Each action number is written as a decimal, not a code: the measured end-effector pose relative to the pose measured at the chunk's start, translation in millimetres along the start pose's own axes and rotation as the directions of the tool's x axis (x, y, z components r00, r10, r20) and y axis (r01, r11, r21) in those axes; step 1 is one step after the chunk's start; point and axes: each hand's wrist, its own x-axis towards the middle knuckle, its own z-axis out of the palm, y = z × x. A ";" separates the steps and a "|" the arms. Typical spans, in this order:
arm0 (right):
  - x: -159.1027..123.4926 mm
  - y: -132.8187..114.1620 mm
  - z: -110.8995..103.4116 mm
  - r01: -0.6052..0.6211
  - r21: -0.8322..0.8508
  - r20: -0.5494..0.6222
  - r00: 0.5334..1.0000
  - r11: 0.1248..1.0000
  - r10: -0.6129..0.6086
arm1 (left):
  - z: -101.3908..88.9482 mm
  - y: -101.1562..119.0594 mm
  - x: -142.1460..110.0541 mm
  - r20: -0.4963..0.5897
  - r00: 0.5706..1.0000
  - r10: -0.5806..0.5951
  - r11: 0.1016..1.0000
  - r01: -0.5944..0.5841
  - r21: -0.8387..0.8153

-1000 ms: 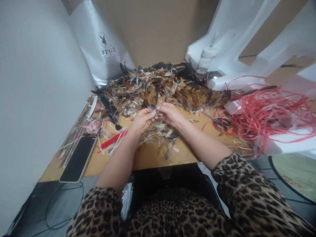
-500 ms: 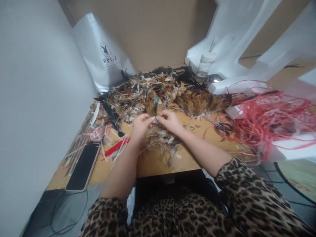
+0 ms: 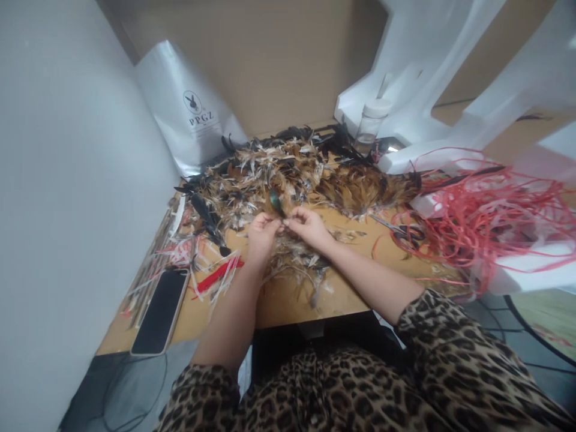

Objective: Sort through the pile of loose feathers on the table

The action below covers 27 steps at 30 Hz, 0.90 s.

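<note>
My left hand (image 3: 265, 233) and my right hand (image 3: 308, 228) meet over the middle of the table, thumbs and fingertips pinched close together. Between them stands a dark green feather (image 3: 275, 201), its tip pointing away from me and its base hidden by the fingers of both hands. Beyond the hands spreads a heap of brown, white and black feathers (image 3: 288, 159). Small greyish feathers and loose fluff (image 3: 306, 255) lie on the table (image 3: 288, 309) just below my hands.
At left lie a phone (image 3: 159, 312), a red strip (image 3: 219, 276), thin sticks and a black feather (image 3: 207, 219). A silver bag (image 3: 193, 120) stands behind. To the right are scissors (image 3: 400, 229), tangled red ribbon (image 3: 499, 216) and a clear jar (image 3: 371, 123).
The green feather now rises more fully above my fingertips and leans left. Both hands stay pinched together in nearly the same place, while the view has shifted slightly.
</note>
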 end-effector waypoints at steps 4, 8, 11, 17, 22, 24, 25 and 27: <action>0.2 1.2 -5.6 0.083 -0.198 -0.008 0.996 0.977 -0.086 | -1.7 -1.5 0.3 0.029 0.998 -0.058 0.998 0.057 0.021; 1.7 0.8 -8.5 0.134 -0.259 -0.005 0.990 0.957 -0.140 | -0.1 0.3 -1.4 0.030 0.997 -0.073 0.996 0.071 0.047; 1.7 -3.2 -7.2 0.055 -0.179 -0.009 0.998 0.982 -0.057 | 2.3 3.8 -3.4 0.050 0.994 -0.098 0.995 0.097 0.018; -1.8 -14.4 -1.8 -0.100 -0.038 -0.013 0.995 0.994 0.099 | 2.7 4.9 -4.7 0.036 0.991 -0.132 0.991 0.133 -0.023; -1.9 -18.6 -2.2 -0.219 0.058 0.043 0.975 0.974 0.217 | 3.8 3.7 -4.5 -0.003 0.999 -0.041 0.996 0.041 0.073; -1.0 -17.9 -2.7 -0.222 0.066 0.055 0.974 0.973 0.219 | 5.9 4.7 -5.3 -0.028 1.000 -0.014 0.994 0.017 0.106; -0.6 -17.2 -2.4 -0.216 0.070 0.055 0.976 0.974 0.213 | 7.1 5.2 -6.0 -0.041 0.999 -0.002 0.994 0.007 0.113; -0.4 -15.3 -0.6 -0.198 0.091 0.039 0.980 0.976 0.195 | 9.5 5.7 -7.6 -0.064 0.998 0.023 0.993 -0.016 0.113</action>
